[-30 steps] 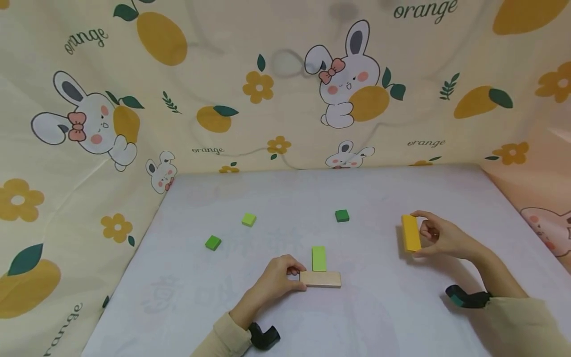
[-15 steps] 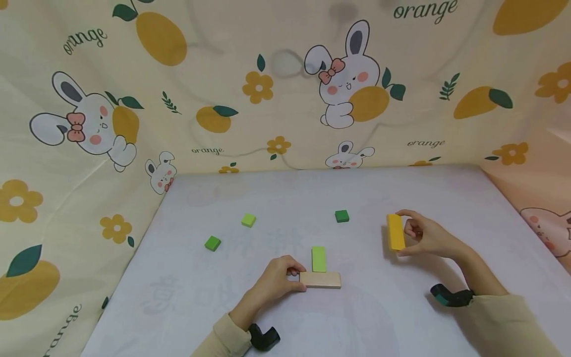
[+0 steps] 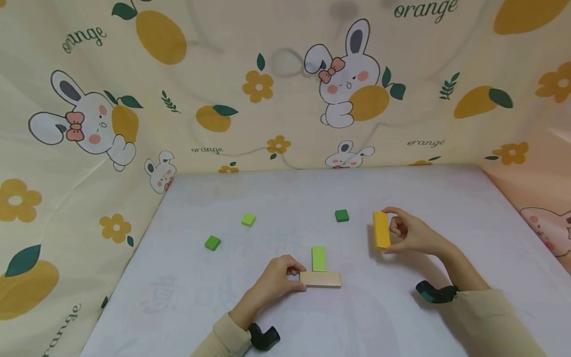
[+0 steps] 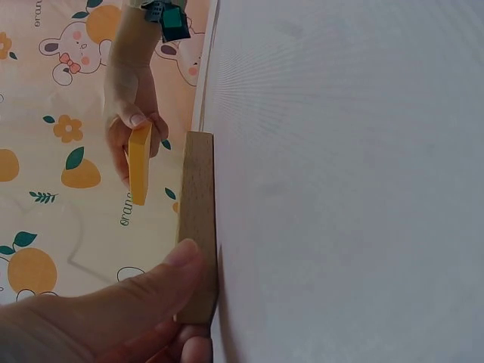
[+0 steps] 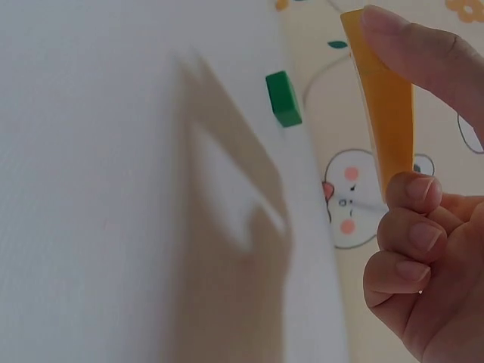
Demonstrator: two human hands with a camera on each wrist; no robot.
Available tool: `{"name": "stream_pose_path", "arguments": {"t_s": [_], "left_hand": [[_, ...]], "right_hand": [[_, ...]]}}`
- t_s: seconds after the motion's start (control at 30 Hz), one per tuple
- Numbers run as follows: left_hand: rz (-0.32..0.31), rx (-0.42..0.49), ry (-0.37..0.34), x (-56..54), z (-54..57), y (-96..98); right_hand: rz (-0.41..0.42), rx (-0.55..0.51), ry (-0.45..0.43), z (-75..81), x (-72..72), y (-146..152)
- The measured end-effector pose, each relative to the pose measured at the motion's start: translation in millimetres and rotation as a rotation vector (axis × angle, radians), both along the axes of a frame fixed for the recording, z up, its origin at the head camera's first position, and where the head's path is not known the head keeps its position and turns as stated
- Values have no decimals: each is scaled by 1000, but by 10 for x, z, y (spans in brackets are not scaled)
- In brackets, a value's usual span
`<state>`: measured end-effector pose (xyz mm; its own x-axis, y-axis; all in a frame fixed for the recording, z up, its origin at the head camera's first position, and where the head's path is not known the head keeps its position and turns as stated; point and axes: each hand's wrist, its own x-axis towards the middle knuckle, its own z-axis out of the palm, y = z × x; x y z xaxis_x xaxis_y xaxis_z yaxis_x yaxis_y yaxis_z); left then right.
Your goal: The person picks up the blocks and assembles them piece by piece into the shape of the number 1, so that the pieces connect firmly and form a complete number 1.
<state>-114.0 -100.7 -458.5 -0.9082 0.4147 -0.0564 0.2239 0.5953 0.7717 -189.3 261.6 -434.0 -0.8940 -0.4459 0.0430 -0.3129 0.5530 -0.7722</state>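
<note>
On the white table, my left hand (image 3: 277, 277) pinches the left end of a plain wooden block (image 3: 322, 279), thumb on the near side. In the left wrist view the wooden block (image 4: 198, 219) lies along the tabletop. A light green block (image 3: 318, 259) touches or nearly touches its far side. My right hand (image 3: 415, 233) grips a yellow block (image 3: 381, 230) between thumb and fingers, and its shadow falls on the table apart from it. The right wrist view shows the yellow block (image 5: 389, 113) raised, the other fingers curled below it.
A dark green block (image 3: 342, 215) lies behind the light green one. Two smaller green blocks, one lighter (image 3: 249, 220) and one darker (image 3: 212, 243), lie at the left. A printed cloth (image 3: 285, 89) with rabbits and oranges hangs around the table's back and sides.
My right hand has carried the yellow block leftward, closer to the dark green block. The left hand, the wooden block and the green blocks stay where they were.
</note>
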Motion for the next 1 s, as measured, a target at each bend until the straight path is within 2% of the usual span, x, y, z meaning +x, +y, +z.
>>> {"name": "stream_pose_path", "arguments": {"t_s": [0.2, 1.0], "left_hand": [[-2, -2, 1, 2, -9, -4], [1, -5, 4, 12, -2, -8]], "right_hand": [[9, -1, -34, -3, -28, -120], [51, -48, -66, -32, -136, -549]]}}
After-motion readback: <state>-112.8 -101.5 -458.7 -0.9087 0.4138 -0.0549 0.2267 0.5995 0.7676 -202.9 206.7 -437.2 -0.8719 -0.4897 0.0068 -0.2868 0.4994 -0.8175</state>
